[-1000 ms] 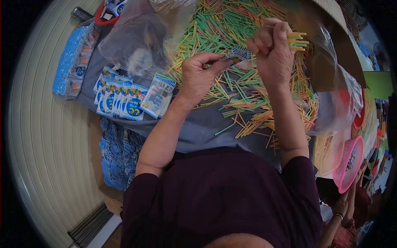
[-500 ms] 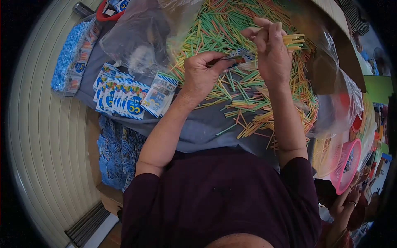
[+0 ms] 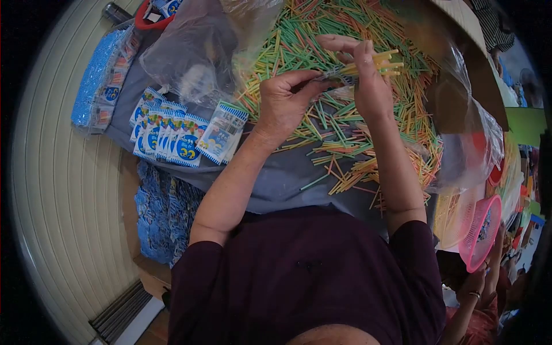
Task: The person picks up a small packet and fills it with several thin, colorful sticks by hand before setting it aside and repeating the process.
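Note:
My left hand (image 3: 286,100) pinches a small blue-and-white packet (image 3: 332,73) between thumb and fingers, much of it hidden by the hand. A few thin yellow straws (image 3: 386,65) are held in my right hand (image 3: 372,86), whose upper fingers stretch toward the left. The inner ends of these straws are right at the packet's edge. Under both hands spreads a big heap of thin green, yellow and orange straws (image 3: 310,34). Left of my left forearm, a row of overlapping printed packets (image 3: 167,135) lies on the grey cloth, with another packet (image 3: 223,132) beside it.
A clear plastic bag (image 3: 195,52) lies left of the heap. Behind the row is a bundle of blue-striped packets (image 3: 103,80), near a red container (image 3: 150,20). A pink basket (image 3: 482,233) stands at the right, close to another person's arm (image 3: 474,293).
My right hand has moved left with the straws, bringing them to the packet. My left hand stays nearly in place. At the lower right, the other person's hands have shifted.

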